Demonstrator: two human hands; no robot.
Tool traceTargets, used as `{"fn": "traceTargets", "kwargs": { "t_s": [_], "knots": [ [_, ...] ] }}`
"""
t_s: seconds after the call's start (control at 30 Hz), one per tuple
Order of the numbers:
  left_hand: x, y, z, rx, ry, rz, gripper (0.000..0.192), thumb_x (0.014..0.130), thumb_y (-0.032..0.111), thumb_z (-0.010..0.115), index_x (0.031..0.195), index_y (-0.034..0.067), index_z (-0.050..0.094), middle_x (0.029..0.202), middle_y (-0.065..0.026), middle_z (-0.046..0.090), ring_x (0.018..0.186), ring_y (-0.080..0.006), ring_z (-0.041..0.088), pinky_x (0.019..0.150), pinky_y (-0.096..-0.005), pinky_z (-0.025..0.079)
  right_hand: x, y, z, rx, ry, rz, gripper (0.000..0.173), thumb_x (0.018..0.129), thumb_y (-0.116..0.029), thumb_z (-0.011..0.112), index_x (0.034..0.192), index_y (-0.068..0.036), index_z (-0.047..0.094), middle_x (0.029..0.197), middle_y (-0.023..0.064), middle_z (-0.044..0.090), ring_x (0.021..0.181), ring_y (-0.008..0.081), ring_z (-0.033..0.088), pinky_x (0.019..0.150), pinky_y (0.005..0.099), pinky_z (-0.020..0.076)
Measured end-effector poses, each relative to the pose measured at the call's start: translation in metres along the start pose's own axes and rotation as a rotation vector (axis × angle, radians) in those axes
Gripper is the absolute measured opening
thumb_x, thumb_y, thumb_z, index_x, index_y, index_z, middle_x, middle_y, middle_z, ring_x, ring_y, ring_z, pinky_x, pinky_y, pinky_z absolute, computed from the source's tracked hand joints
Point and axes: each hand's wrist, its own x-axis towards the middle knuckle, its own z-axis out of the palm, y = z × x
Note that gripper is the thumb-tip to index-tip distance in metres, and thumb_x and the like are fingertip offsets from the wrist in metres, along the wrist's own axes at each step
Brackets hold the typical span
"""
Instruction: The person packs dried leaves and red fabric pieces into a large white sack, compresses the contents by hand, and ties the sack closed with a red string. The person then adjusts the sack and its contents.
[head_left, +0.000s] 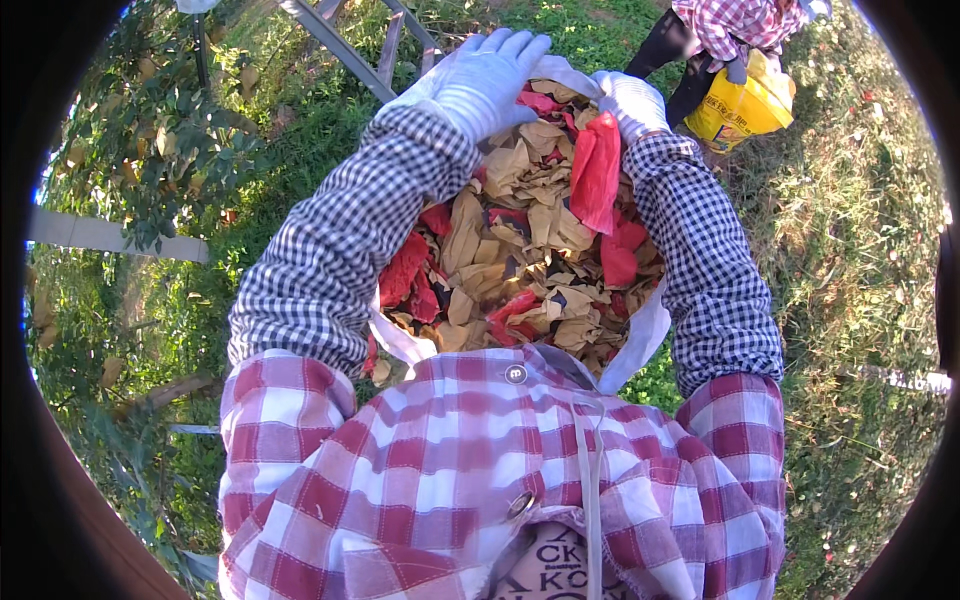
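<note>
Before my body is a wide white bag, its mouth spread between my arms. It is filled with crumpled brown paper pieces and red paper pieces, some with dark sides. My left hand, in a white glove, lies flat at the far left of the bag's mouth, fingers stretched and thumb apart. Gloved as well, my right hand closes on the bag's far rim at the right. A long red paper piece stands out just below the right hand; whether that hand touches it is unclear.
At the upper right, another person holds a yellow printed bag. A metal ladder stands beyond my left hand. Leafy branches and a pale beam lie to the left. Grass covers the ground at right.
</note>
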Motion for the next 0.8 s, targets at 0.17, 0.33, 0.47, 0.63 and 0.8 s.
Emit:
{"fn": "traceTargets", "kwargs": {
  "t_s": [0.17,0.33,0.47,0.63,0.8],
  "knots": [
    [0.021,-0.029,0.035,-0.262,-0.453,0.052,0.028,0.091,0.032,0.055,0.112,0.014,0.059,0.106,-0.0128,0.065,0.101,-0.0330,0.062,0.085,-0.0432,0.050,0.008,-0.013,0.026,0.075,-0.199,-0.003,0.024,0.084,-0.022,0.058,0.106,-0.014,0.065,0.103,0.0150,0.067,0.094,0.0345,0.064,0.081,0.0418,0.0495],
    [-0.055,0.003,0.075,-0.977,-0.150,-0.180,0.018,0.090,0.017,0.060,0.105,0.007,0.062,0.089,-0.0187,0.065,0.084,-0.0350,0.065,0.072,-0.0384,0.050,-0.039,0.001,0.098,0.449,0.015,0.048,0.019,0.081,-0.027,0.061,0.092,-0.012,0.067,0.091,0.0150,0.066,0.088,0.0348,0.064,0.074,0.0419,0.0504],
    [-0.101,0.011,0.058,-0.942,-0.290,-0.176,0.015,0.090,0.015,0.060,0.100,0.004,0.064,0.085,-0.0185,0.064,0.079,-0.0350,0.064,0.070,-0.0385,0.050,-0.094,-0.042,0.087,0.435,0.139,0.039,0.018,0.076,-0.026,0.066,0.076,-0.009,0.062,0.071,0.0127,0.060,0.070,0.0342,0.060,0.062,0.0430,0.0459],
    [-0.143,0.020,0.044,-0.902,-0.448,-0.060,0.020,0.087,0.016,0.060,0.105,0.009,0.067,0.090,-0.0153,0.067,0.084,-0.0359,0.065,0.075,-0.0395,0.052,-0.130,-0.070,0.072,0.370,0.095,0.019,0.006,0.072,-0.014,0.067,0.074,-0.009,0.064,0.064,0.0111,0.057,0.059,0.0280,0.058,0.054,0.0375,0.0431],
    [-0.138,0.027,0.036,-0.877,-0.477,-0.036,0.029,0.079,0.007,0.062,0.108,0.010,0.065,0.101,-0.0177,0.066,0.093,-0.0356,0.064,0.087,-0.0446,0.049,-0.126,-0.056,0.069,0.557,0.128,0.026,0.007,0.068,-0.003,0.061,0.073,-0.007,0.062,0.067,0.0140,0.056,0.061,0.0340,0.054,0.057,0.0417,0.0439]
  ]
}}
